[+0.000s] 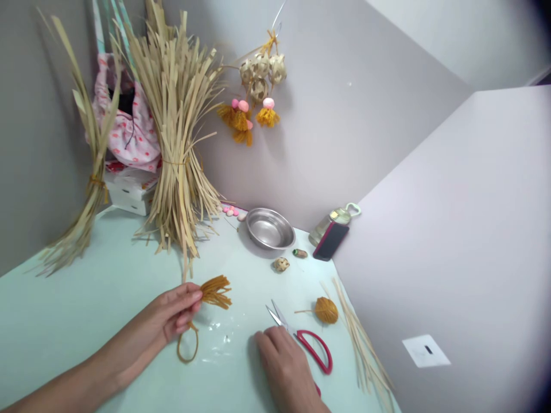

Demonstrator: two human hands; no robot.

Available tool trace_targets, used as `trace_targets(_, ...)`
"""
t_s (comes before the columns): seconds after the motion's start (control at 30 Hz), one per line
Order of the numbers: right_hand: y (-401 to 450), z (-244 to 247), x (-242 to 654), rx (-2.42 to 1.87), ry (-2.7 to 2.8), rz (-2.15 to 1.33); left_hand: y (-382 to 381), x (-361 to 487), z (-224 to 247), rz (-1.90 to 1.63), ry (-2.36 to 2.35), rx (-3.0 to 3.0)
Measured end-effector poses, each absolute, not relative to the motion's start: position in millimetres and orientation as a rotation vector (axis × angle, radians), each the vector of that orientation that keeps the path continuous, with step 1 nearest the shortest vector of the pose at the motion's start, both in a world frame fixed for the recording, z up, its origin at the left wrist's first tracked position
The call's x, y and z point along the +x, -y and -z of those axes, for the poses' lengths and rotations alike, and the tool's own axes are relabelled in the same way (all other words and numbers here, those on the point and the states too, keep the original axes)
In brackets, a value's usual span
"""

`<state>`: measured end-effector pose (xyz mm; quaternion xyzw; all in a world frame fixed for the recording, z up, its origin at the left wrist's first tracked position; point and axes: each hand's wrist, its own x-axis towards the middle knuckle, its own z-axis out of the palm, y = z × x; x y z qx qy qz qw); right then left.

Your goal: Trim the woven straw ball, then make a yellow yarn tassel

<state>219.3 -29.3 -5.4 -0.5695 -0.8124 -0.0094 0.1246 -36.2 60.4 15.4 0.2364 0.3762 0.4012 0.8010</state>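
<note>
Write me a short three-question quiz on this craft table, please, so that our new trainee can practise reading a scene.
1. True or false: the left hand holds a mustard yarn tassel.
2. Which lies nearest the red-handled scissors?
A) the metal bowl
B) the ball of yarn
C) the phone
3. Fill in the blank: the scissors' blades are ______ (open or closed).

Key: 1. True. 2. B. 3. Open.
</note>
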Motion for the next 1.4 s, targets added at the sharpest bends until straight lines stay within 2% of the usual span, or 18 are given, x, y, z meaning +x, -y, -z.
trace_targets(0.07, 23, 5, 222, -1.699, 2.212, 0.079, -58, -32, -11, -0.825, -0.809, 0.525)
trace_targets(0.17, 10, -8, 217, -1.626, 2.039, -0.038, -57, -26, -8, -0.792, -0.811, 0.548)
trace_targets(0.33, -8, -32, 190, -1.479, 1.798, -0.603, -54, -15, -2, -0.741, -0.811, 0.648)
trace_targets(0.47, -19, -30, 165, -1.246, 1.44, -1.241, -56, -5, 4, -0.693, -0.764, 0.883)
trace_targets(0.53, -26, -27, 159, -1.195, 1.227, -1.421, -58, -2, 6, -0.682, -0.707, 1.008)
trace_targets(0.7, -37, -28, 162, -1.234, 0.983, -1.373, -67, 1, 5, -0.7, -0.731, 1.204)
trace_targets(1.0, -40, -12, 169, -1.222, 0.909, -1.407, -81, -11, 8, -0.471, -0.759, 1.413)
trace_targets(1.13, -38, -7, 169, -1.168, 0.89, -1.446, -84, -14, 4, -0.609, -0.914, 1.663)
trace_targets(1.3, -31, -11, 163, -1.181, 0.963, -1.439, -84, -22, -10, -0.694, -1.116, 1.706)
trace_targets(1.4, -28, -9, 159, -1.208, 1.003, -1.426, -78, -43, -26, -0.917, -1.157, 1.728)
